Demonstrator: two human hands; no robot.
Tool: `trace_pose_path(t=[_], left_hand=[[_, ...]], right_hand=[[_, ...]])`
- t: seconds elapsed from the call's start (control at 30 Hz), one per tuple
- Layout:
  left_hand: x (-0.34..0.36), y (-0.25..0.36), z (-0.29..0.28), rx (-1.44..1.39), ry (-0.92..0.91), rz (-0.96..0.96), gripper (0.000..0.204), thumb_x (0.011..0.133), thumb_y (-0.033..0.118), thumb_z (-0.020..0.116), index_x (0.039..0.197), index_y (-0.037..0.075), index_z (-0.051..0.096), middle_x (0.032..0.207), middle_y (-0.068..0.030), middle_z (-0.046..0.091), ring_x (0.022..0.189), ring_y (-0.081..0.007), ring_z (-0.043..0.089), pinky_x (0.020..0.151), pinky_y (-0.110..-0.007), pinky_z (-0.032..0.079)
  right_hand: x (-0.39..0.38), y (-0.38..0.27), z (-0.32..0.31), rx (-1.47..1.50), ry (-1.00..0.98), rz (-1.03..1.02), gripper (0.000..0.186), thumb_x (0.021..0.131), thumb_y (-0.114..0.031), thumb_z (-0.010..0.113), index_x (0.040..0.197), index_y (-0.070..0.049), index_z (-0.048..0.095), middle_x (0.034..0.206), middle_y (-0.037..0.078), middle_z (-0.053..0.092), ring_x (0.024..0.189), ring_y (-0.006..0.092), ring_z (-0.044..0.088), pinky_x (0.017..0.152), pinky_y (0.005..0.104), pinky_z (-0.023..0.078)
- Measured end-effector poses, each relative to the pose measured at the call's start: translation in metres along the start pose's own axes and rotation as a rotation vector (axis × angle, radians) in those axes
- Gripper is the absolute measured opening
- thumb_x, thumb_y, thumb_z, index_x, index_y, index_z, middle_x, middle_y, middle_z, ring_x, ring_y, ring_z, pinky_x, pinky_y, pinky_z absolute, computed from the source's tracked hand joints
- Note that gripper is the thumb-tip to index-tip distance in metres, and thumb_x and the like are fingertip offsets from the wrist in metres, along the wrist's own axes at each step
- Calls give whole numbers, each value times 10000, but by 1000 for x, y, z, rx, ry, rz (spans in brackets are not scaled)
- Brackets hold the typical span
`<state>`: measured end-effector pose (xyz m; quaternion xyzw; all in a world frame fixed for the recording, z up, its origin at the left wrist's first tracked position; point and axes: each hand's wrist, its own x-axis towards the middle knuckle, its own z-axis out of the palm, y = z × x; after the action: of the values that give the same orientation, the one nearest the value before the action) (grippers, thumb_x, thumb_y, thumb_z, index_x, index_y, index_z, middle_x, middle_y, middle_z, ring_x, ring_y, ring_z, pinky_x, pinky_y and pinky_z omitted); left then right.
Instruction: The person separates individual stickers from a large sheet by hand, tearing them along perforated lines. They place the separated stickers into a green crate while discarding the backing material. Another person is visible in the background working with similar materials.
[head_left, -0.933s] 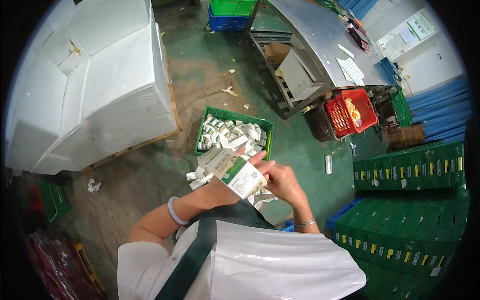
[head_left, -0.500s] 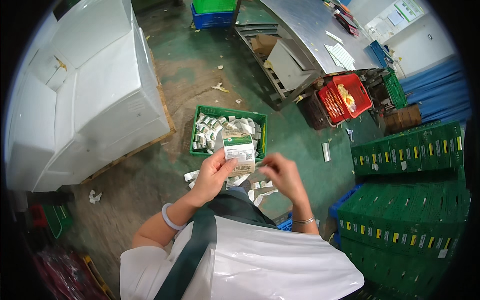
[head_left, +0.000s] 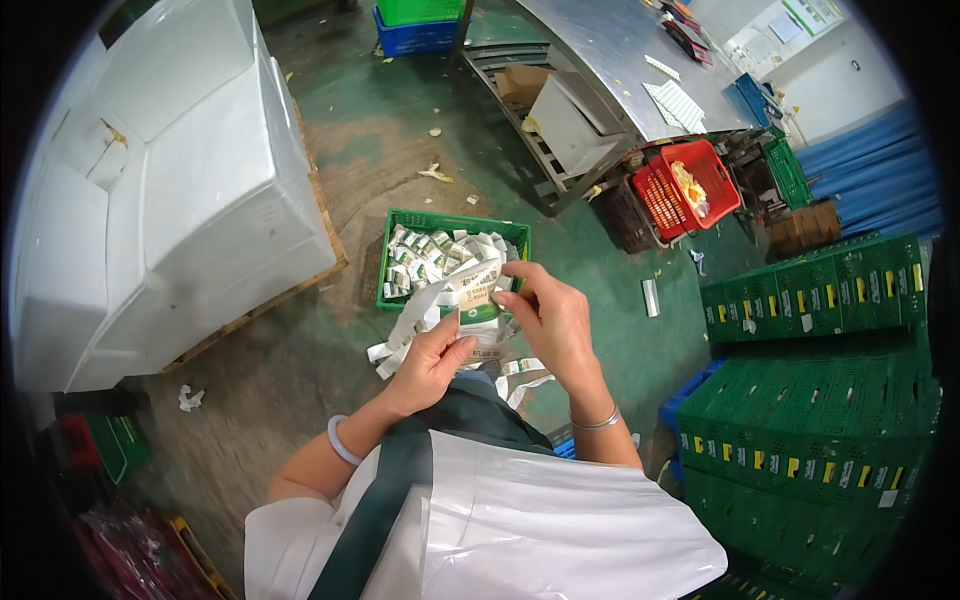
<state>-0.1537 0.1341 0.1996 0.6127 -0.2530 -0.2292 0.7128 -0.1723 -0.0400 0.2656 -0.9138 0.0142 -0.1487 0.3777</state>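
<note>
Between both my hands is a printed label [head_left: 479,303] in beige, green and white, bent over at its top, with a pale strip trailing to its left. My left hand [head_left: 430,368] pinches its lower left part between thumb and fingers. Higher up, the thumb and fingers of my right hand [head_left: 553,318] close on its upper right edge. Just beyond stands a green crate [head_left: 455,222] full of similar folded labels [head_left: 417,252]. Loose label strips [head_left: 522,380] lie below my hands, in front of the crate.
White foam boxes [head_left: 200,220] stand on a wooden pallet at left. A metal table [head_left: 610,50] is at the far right, with a red basket [head_left: 720,165] beside it. Green crates [head_left: 800,420] are stacked at right. Scraps [head_left: 190,398] litter the floor.
My right hand, apart from the label's edge before, has moved up and taken hold of its top. The label, flat and facing me earlier, is now bent over with a strip hanging left.
</note>
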Motion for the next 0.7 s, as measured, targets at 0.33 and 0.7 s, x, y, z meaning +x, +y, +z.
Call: trace_pose_path(t=[0.33,0.7], left_hand=[[5,-17,-19,844,-142,520,381,725,44,619,1103,85,589,1121,-124,591,1014,-299,571,848,-369,468],[-11,-41,-8,-158,-316,-335,267,917,95,488,1139,-47,529,1037,-61,616,907,-104,572,805,-248,450]], right_hand=[[-40,43,-8,434,-604,-7,140,804,-106,670,887,2,639,678,1,581,628,53,473,558,240,417],[-2,58,-15,941,-17,339,159,876,-211,572,926,-61,586,678,-63,498,510,4,373,424,167,255]])
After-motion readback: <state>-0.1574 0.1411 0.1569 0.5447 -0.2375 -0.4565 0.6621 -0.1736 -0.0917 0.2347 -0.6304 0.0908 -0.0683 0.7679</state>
